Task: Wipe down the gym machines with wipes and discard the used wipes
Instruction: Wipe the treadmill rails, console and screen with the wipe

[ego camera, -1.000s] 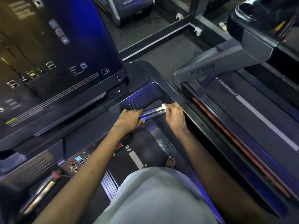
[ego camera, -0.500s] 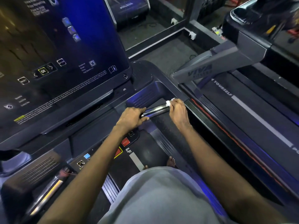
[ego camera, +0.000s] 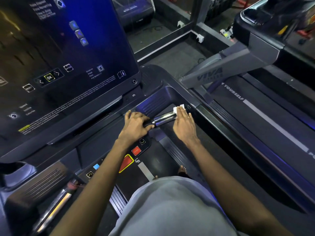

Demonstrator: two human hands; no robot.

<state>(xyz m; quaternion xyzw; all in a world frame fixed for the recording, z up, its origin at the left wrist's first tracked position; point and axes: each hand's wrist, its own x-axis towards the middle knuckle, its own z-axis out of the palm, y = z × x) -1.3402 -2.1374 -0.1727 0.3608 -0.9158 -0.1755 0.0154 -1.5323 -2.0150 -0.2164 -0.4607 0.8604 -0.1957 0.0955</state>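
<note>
While I stand on the treadmill (ego camera: 95, 150) looking down, my left hand (ego camera: 136, 124) grips the near end of the short metal grip bar (ego camera: 164, 118) below the console, fingers curled over the top and the thumb tucked along the front. My right hand (ego camera: 185, 126) lies flat across the bar's far end, fingers straight and close together, not wrapped round anything. The white wipe (ego camera: 178, 108) sits under those fingertips, pressed against the bar where it meets the dark side moulding; only a crumpled corner of it shows past my fingers. So the wipe is at the tip of my right hand and well apart from my left, with a bare, shiny stretch of bar between the two hands.

The big console screen (ego camera: 68, 65) tilts up on my left, dark with a blue sheen and small white icons, an OK key among them. Just below my left wrist is the red STOP button (ego camera: 136, 151), with a larger red, yellow-edged tab beside it. My grey shirt (ego camera: 170, 210) fills the bottom of the view, and a bare foot (ego camera: 182, 170) peeks out on the belt. To my right runs the neighbouring treadmill (ego camera: 255, 108), its belt marked with a pale stripe.
</note>
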